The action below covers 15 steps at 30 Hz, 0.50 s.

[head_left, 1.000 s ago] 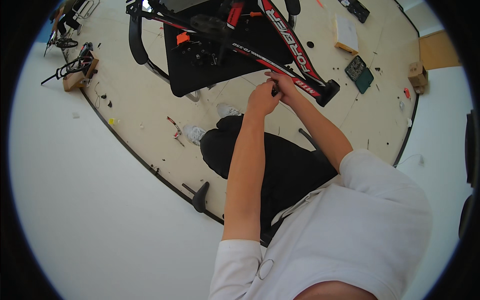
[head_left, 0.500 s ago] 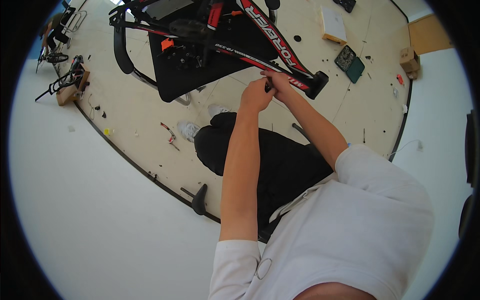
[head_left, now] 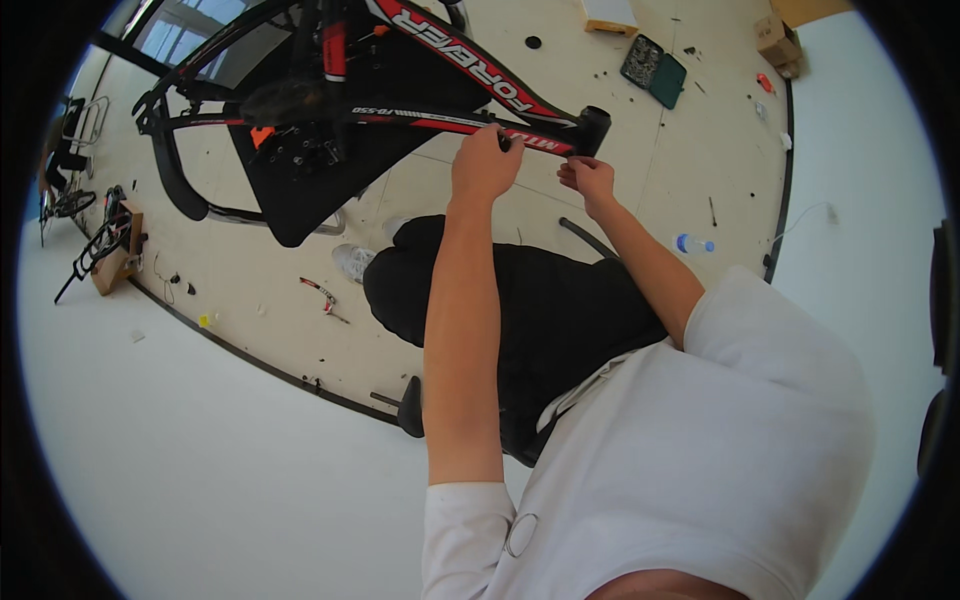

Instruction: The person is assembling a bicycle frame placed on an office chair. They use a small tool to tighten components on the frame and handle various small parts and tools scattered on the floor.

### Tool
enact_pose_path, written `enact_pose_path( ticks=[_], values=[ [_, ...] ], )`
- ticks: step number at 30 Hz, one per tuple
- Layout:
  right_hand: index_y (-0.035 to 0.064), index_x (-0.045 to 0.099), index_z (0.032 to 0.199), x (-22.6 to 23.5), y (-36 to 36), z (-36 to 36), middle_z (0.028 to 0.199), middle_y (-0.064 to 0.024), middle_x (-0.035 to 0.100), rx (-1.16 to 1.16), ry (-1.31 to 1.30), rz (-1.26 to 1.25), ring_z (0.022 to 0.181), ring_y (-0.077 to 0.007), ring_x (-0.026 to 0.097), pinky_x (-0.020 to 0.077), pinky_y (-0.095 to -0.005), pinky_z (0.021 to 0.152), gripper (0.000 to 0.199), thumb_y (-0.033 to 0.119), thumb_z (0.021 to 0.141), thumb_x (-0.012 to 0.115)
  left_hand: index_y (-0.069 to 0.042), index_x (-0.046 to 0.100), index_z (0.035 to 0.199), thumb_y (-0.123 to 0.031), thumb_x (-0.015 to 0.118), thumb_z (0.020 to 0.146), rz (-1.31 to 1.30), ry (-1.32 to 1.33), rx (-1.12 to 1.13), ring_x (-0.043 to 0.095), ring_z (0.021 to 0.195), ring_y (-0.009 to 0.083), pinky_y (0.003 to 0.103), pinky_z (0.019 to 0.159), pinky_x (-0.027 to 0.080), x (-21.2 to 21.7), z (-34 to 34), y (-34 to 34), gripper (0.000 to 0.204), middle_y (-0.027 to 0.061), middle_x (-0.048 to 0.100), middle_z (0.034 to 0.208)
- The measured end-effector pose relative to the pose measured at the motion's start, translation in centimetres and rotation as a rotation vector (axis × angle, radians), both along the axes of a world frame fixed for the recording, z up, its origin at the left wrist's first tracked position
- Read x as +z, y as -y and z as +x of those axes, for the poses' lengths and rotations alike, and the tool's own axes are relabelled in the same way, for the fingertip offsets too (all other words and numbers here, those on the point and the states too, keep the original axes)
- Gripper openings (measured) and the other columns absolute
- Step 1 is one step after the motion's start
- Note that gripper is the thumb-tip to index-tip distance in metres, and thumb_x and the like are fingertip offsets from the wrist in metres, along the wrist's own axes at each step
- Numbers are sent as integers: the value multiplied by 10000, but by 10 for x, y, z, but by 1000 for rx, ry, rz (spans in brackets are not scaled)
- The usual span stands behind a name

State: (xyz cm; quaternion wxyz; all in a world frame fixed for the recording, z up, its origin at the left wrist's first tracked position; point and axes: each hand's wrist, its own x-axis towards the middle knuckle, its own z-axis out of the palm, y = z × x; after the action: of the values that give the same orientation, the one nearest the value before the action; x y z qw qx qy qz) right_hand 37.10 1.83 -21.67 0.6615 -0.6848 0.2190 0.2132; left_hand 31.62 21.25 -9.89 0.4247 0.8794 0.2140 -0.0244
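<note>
Gripping the black-and-red bicycle frame (head_left: 440,120) near its head tube, the left hand (head_left: 485,165) curls its fingers around the lower tube. The right hand (head_left: 590,180) sits just beside it, fingers pinched together on something too small to tell, above the floor (head_left: 680,170).

We are in what looks like a bicycle workshop: a black and red bicycle frame (head_left: 420,110) is held above a black mat (head_left: 300,150) on a pale wooden platform (head_left: 250,290), with a green parts case (head_left: 655,68), small tools (head_left: 320,295) and scattered screws around it. At the far left we see wire bike racks (head_left: 85,230) and a cardboard box (head_left: 780,40) at the top right
</note>
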Motion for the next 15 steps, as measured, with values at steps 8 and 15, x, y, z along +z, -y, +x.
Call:
enact_pose_path(
  ticks=[8,15],
  values=[
    [-65,672,1005,10,4,10,835,-130,693,-34,105,-129,714,-196,688,583,-292,666,198,86,886,624,-13,652,906,-320,645,831,-30,-79,-14,662,806,326,404,734,510,6,3,-3,316,148,689,846],
    [-66,677,1003,0,3,8,830,-129,695,-51,107,-106,706,-192,688,583,-293,667,192,77,885,627,-16,650,884,-307,655,824,5,-62,-3,660,792,326,405,723,508,2,-10,-10,298,150,687,831]
  ],
)
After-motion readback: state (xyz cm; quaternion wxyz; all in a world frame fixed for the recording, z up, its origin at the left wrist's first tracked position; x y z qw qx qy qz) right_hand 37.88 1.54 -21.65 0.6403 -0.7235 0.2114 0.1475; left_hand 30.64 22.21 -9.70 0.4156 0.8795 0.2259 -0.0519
